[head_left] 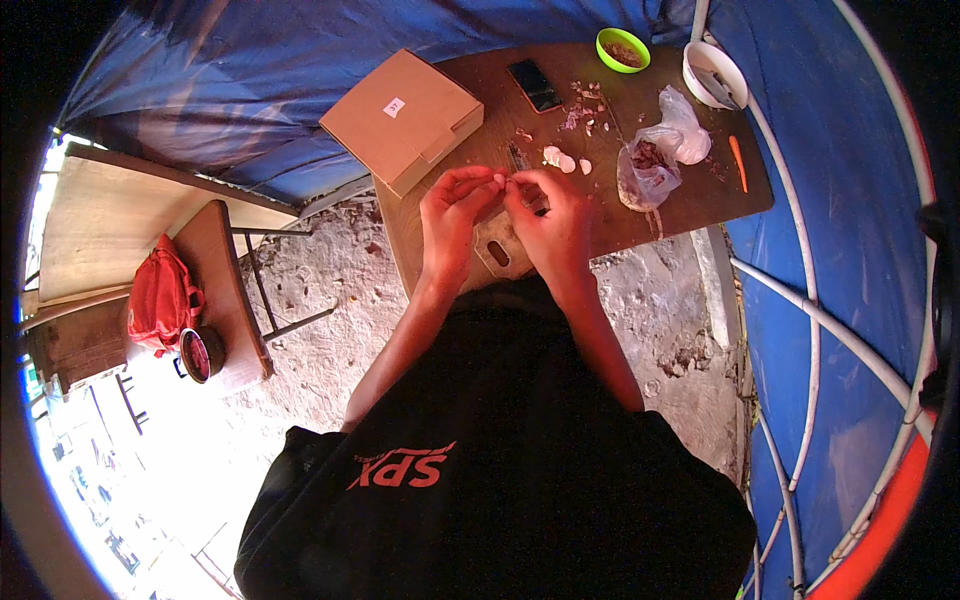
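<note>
Above the near edge of the brown table [470, 150], my left hand [455, 215] and my right hand [555, 215] meet at their fingertips. Both are closed in a pinch around something pale, too small to make out. Just past my right fingers lie several white pieces [558, 158] that look like peeled garlic cloves. Farther back are scattered purplish peels [583, 108]. Below my hands is a cutting board [515, 262] with a slot in its handle, partly covered by my right hand.
A cardboard box [400, 110] stands at the table's left, beside a dark phone [534, 86]. On the right are a plastic bag [685, 125] with reddish-brown bits, a green bowl [608, 36], a white bowl [735, 75] and an orange-handled tool [738, 163]. A red bag [160, 300] rests far left.
</note>
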A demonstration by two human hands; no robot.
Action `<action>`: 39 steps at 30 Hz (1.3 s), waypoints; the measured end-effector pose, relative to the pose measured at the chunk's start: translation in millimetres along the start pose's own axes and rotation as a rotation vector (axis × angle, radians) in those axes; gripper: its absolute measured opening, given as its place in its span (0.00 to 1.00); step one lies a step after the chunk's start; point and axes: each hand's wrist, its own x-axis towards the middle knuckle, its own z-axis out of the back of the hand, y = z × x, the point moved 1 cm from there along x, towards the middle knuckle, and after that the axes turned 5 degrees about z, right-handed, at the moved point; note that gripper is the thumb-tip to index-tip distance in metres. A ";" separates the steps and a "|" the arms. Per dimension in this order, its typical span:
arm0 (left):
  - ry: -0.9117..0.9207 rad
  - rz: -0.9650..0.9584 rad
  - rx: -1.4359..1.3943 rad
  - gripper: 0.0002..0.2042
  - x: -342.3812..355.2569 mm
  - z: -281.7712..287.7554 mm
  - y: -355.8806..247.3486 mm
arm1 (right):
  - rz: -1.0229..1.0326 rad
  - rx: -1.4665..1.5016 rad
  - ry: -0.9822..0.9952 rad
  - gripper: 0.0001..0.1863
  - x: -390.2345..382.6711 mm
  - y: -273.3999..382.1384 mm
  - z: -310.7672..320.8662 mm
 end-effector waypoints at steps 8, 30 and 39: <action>0.011 0.087 -0.127 0.13 2.9 7.6 0.8 | -0.215 0.396 -0.026 0.06 -9.2 -16.4 -6.8; -0.063 0.019 0.024 0.19 2.9 10.8 12.8 | 0.125 -0.118 0.065 0.11 -11.2 -7.4 -6.0; -0.012 0.020 0.092 0.17 4.8 11.8 14.3 | 0.067 -0.029 0.017 0.12 -17.9 -16.5 -14.6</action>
